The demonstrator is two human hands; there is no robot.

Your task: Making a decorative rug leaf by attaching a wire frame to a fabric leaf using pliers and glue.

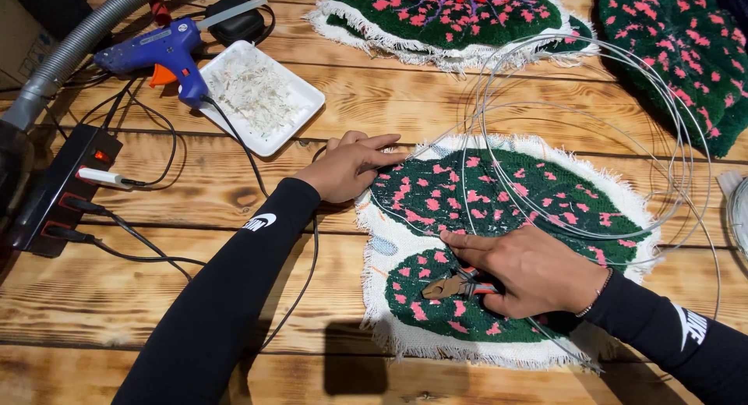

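Gripping red-handled wire cutters [456, 285], the right hand [530, 271] lies on the green, pink-dotted tufted rug piece [499, 210] mid-table, under thin wire loops [592, 140], while the left hand [351, 167] presses flat its fringed left edge.

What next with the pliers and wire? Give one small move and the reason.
Probably bring the pliers in the right hand onto the wire and snip it. The wire loops loosely over the tufted piece, the left hand pins that piece's edge, and the pliers' tips lie just short of the wire.

wire [592, 132] on rug [499, 194] — tray [261, 93] left
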